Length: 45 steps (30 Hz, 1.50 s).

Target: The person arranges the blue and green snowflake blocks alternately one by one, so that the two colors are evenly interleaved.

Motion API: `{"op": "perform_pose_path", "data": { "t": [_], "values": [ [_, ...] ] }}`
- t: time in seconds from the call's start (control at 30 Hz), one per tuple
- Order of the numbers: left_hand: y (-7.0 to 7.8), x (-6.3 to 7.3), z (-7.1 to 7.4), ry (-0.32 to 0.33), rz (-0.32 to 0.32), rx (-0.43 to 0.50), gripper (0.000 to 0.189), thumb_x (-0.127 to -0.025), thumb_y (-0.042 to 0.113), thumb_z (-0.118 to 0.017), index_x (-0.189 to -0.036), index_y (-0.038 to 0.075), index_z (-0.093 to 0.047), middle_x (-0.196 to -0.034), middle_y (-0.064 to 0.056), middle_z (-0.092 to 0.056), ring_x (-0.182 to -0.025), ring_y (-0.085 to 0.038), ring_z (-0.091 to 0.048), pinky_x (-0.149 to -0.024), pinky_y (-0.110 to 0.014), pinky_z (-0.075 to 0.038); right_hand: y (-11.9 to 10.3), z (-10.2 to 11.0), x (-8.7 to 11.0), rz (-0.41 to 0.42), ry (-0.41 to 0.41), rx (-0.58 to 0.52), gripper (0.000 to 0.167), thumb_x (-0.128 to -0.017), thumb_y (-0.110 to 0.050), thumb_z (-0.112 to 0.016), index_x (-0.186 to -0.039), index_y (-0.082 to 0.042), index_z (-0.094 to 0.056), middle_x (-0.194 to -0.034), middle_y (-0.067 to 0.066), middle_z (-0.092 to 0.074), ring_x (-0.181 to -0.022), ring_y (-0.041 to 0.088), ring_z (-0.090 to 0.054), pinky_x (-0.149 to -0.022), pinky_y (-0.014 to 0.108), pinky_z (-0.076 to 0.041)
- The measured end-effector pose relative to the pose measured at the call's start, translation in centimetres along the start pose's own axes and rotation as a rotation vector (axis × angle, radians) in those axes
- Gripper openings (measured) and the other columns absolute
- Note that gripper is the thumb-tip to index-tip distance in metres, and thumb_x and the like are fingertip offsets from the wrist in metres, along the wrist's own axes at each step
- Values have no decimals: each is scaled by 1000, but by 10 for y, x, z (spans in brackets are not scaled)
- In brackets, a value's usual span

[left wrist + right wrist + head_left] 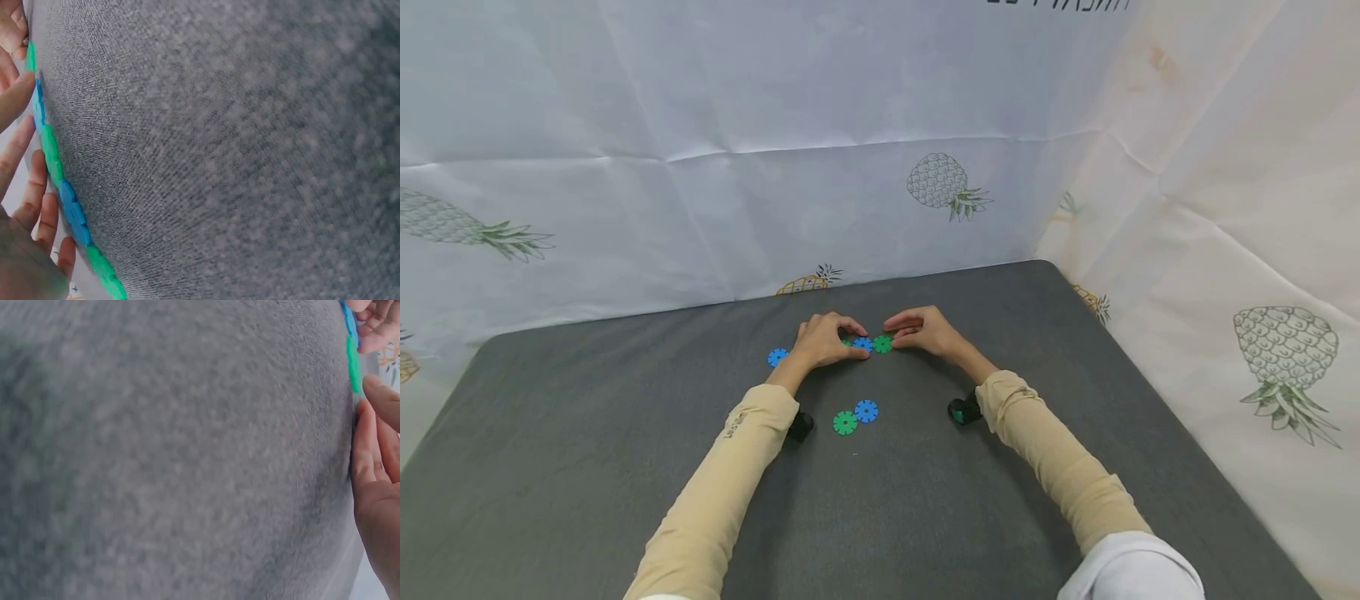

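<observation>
Flat notched plastic discs, blue and green, form a row at the far part of the table. My left hand (822,340) pinches a blue disc (862,345) in that row between thumb and forefinger; its other fingers lie along the row in the left wrist view. At the row's right end is a green disc (882,344). Beside its right edge is my right hand (928,332), fingers fairly straight and thumb apart, with a small gap to the green disc (354,365) in the right wrist view. The left hand partly hides the row's middle in the head view.
Nearer on the grey table (880,508) lie a second green disc (845,423) and a second blue disc (867,411), edges meeting. Another blue disc (777,357) shows left of the left hand. A pineapple-print cloth (700,217) hangs behind the table.
</observation>
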<state>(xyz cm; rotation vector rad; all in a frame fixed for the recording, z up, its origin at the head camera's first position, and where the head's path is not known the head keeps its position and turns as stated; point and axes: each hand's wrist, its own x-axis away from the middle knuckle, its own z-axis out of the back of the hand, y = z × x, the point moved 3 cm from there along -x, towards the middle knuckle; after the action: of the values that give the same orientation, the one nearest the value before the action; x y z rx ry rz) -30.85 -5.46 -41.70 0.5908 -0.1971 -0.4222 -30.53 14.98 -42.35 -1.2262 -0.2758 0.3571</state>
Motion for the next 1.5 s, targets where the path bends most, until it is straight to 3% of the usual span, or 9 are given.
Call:
{"op": "perform_pose_path", "data": {
  "t": [0.23,0.47,0.83,1.0,1.17,1.33,1.5],
  "values": [
    [3,-3,-1,5,-7,-31,36,-81,37,-77,-112,19,-72,-118,-6,-61,-112,-29,-50,-94,-53,-31,3,10,16,-3,83,-58,34,-86,11,-63,-119,15,-59,-119,30,-60,-110,41,-59,-84,33,-53],
    [7,-4,-3,6,-1,-48,37,-80,38,-78,-112,20,-73,-121,-6,-60,-113,-31,-49,-93,-52,-31,4,9,41,-20,124,-89,35,-88,8,-63,-122,13,-58,-120,29,-60,-111,40,-58,-84,31,-53],
    [9,-8,-9,1,-8,-53,36,-80,39,-78,-111,21,-73,-124,-8,-58,-113,-33,-48,-92,-52,-31,-2,-17,69,-77,66,-204,37,-87,6,-64,-123,13,-57,-121,29,-60,-115,38,-57,-85,29,-53],
    [10,-10,-10,-1,-19,-57,36,-79,38,-79,-110,21,-74,-124,-8,-59,-111,-33,-48,-91,-52,-31,-7,-39,80,-73,-20,-221,39,-86,5,-66,-123,13,-57,-119,27,-62,-110,37,-60,-84,29,-53],
    [11,-11,-11,13,-34,-69,35,-79,37,-79,-110,21,-74,-124,-8,-60,-111,-32,-49,-91,-52,-31,-13,-67,87,-24,-95,-175,38,-83,6,-70,-120,10,-61,-115,22,-65,-97,28,-66,-82,29,-53],
    [13,-12,-12,25,-45,-74,34,-79,36,-79,-109,21,-74,-123,-7,-60,-111,-31,-49,-90,-52,-31,-17,-87,88,17,-40,-100,36,-80,3,-75,-114,6,-66,-110,17,-68,-82,13,-61,-71,22,-52],
    [16,-14,-13,29,-48,-72,33,-79,37,-80,-108,22,-75,-122,-6,-61,-111,-30,-49,-92,-52,-31,-21,-98,85,110,-10,86,36,-79,-3,-78,-113,1,-69,-109,11,-70,-69,9,-53,-60,18,-44]
  ]
}}
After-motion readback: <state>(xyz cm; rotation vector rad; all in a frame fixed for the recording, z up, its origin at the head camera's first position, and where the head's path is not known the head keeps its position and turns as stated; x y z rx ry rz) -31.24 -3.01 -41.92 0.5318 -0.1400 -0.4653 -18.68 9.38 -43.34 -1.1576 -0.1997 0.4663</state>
